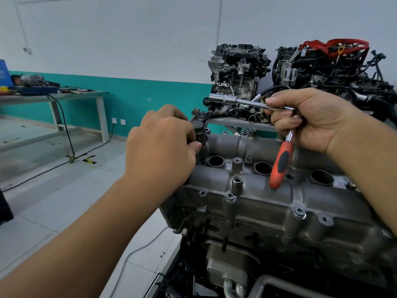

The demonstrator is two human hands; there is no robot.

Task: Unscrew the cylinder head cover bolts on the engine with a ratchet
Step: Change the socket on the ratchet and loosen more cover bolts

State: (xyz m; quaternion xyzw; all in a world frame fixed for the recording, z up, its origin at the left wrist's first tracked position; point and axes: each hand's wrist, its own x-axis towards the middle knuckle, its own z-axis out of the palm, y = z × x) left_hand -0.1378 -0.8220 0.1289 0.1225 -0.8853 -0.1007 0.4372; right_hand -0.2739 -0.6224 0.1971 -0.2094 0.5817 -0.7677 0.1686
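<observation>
Ratchet: gripped aloft in right hand, socket clear of cylinder head cover; left hand pinches dark fitting at far-left end; near-edge bolts seated; next: likely seat socket squarely.

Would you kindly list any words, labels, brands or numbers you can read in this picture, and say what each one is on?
No text can be read.
The blue board at the left edge shows pale marks, too blurred to read.
The ratchet and its socket show no readable brand.
The cylinder head cover shows no legible casting marks.
The engines on the shelf bear nothing readable.
</observation>
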